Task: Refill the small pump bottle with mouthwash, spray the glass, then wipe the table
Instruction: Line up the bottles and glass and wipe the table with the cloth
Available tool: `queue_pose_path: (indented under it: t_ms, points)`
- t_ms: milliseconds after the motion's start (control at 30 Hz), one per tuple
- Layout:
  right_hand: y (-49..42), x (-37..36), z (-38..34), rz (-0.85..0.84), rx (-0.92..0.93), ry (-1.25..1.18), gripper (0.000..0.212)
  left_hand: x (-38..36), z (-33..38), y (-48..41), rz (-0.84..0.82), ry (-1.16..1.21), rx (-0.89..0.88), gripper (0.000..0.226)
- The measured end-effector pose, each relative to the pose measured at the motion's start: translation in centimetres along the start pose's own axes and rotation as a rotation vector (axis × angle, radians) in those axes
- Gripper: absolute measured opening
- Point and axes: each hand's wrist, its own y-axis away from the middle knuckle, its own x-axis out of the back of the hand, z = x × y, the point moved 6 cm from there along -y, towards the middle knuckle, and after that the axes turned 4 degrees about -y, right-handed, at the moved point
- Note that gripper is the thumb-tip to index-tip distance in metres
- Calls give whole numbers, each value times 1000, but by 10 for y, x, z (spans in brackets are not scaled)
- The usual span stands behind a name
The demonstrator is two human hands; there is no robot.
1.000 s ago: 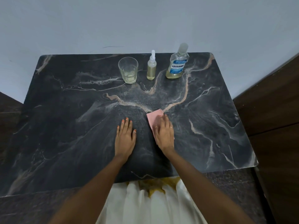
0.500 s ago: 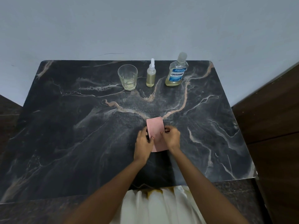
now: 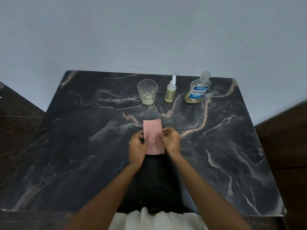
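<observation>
Pink cloth (image 3: pixel 153 138), folded into a narrow rectangle, lies flat near the middle of the dark marbled surface (image 3: pixel 66 163). Both hands are on it. The left hand (image 3: pixel 137 148) pinches its left edge with curled fingers, and the right hand (image 3: pixel 170 138) pinches the right edge the same way, so each is closed on the cloth and neither is spread flat.

Along the far edge stand the drinking glass (image 3: pixel 147 92) with a little pale liquid in the bottom, the small pump bottle (image 3: pixel 170 91) filled with yellowish liquid just to its right, and the Listerine mouthwash bottle (image 3: pixel 197 90) further right, capped and upright. All three are well apart from the cloth.

Judging by this layout, refilling and spraying look done and the wiping stage is in hand.

The main risk lies in the far row. A wide forward sweep could carry the cloth or a forearm into the glass or the slim pump bottle, which looks easy to tip. A loosely folded cloth could also bunch and leave streaks.

Wetness on the surface is hard to judge, because the pale veining and glare hide any droplets. Fingertips under the cloth edges are hidden, the bottle's lower label text is unreadable, and the near corners of the surface are cut off.
</observation>
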Motion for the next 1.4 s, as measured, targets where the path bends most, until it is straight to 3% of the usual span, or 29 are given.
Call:
queue_pose_path:
  t_ms: [200,467,700,867,1100,1200,1400]
  points:
    - [-18,-48,-40,-54,89,17,8,37,-5,-44,90,-44,-2,33]
    - [-48,-106,-84,-181,237,161,19,70,-10,-110,147,-82,-18,33]
    - [-70,-143,-104,-226,302,46,24,78,-8,-163,139,-45,-17,29]
    - [-81,-154,-119,-135,531,342,26,74,-9,-186,125,-48,-45,34]
    - [-93,-166,-108,-245,415,467,26,66,-17,-194,92,-50,-43,36]
    - [-94,-170,-106,-297,381,621,37,65,-18,-193,88,-63,-46,37]
    - [-84,-167,-102,-259,435,638,41,64,-11,-180,96,-111,-109,44]
